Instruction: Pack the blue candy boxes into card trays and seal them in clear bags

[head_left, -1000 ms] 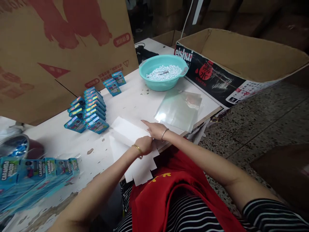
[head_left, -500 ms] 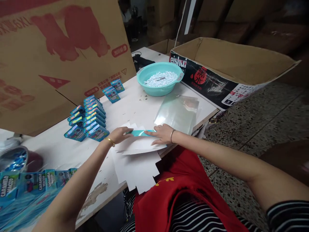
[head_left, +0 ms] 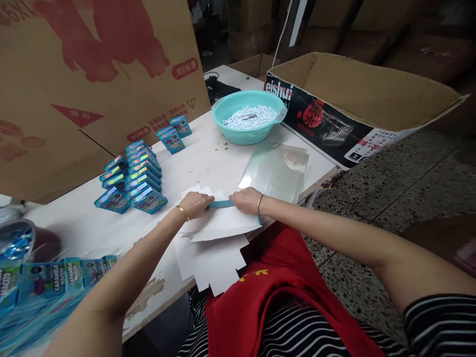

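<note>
A flat die-cut card sheet (head_left: 223, 218), white side up, lies before me with its far edge folded over as a blue strip (head_left: 222, 204). My left hand (head_left: 197, 204) is closed on the left end of that fold. At the strip's right end my right hand (head_left: 244, 201) grips the card in the same way, fingers curled. Beneath it are more white card sheets (head_left: 208, 260) with notched edges, reaching past the table's front edge. Clear plastic sheets (head_left: 277, 171) lie just beyond my right hand.
Rows of small blue boxes (head_left: 145, 173) stand left, before a big brown carton (head_left: 122, 99). A turquoise basin (head_left: 249, 131) holds small pale pieces. An open black-printed carton (head_left: 323, 119) is at right. Packed blue boxes (head_left: 55, 280) and a tub (head_left: 35, 240) sit near left.
My fingers, earlier stretched flat along the blue strip, have curled tight around its ends. The strip looks narrower now, and the view has shifted slightly.
</note>
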Motion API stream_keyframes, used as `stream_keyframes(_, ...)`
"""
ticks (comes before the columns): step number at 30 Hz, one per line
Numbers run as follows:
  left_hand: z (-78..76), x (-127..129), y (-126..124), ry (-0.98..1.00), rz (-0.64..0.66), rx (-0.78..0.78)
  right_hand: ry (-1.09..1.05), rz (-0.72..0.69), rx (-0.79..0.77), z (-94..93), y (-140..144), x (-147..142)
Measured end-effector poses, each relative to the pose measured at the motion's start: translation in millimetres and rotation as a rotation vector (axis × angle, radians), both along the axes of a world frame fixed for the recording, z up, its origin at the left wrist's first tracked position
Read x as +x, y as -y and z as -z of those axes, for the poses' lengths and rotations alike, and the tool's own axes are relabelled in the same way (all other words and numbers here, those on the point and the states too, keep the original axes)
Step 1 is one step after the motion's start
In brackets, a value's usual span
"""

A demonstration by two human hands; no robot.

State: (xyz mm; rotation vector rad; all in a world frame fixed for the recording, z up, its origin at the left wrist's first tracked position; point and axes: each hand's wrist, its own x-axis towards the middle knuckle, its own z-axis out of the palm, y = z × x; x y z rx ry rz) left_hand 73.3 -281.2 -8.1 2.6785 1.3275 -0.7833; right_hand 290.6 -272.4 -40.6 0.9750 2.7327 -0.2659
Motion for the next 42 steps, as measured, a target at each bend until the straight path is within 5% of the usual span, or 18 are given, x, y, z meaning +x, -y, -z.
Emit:
stream_keyframes(18, 7.8, 17.4, 1.0, -0.12, 0.065, -0.054, 0.061, -0.08, 0.019, 6.1, -1.7, -1.3)
stream_keyframes(26, 13.7, 23.8, 11.6, -0.138, -0.085, -0.021, 0.106, -0.143, 0.045, 1.5, -12.9, -6.2)
stream_keyframes(29, 5.1, 18.5, 14.0, -0.142, -0.126, -0.006, 0.101, -0.126, 0.027, -3.2, -16.7, -3.1)
stream_keyframes(35, -28.7, 7.2, 52.4, 0.408, -0.15, -0.075, 0.04, -0.093, 0.039, 3.2, -22.1, -0.4)
stream_keyframes(39, -17.1, 9.2, 76.4, 0.585, -0.151, -0.264, -0.025, -0.032, -0.058, -1.8, -28.5, 2.6)
stream_keyframes(42, -2.0, 9.5, 63.4, 0.657, -0.296, -0.332, -0.3, 0.058, -0.031, -15.0, -14.5, 9.7)
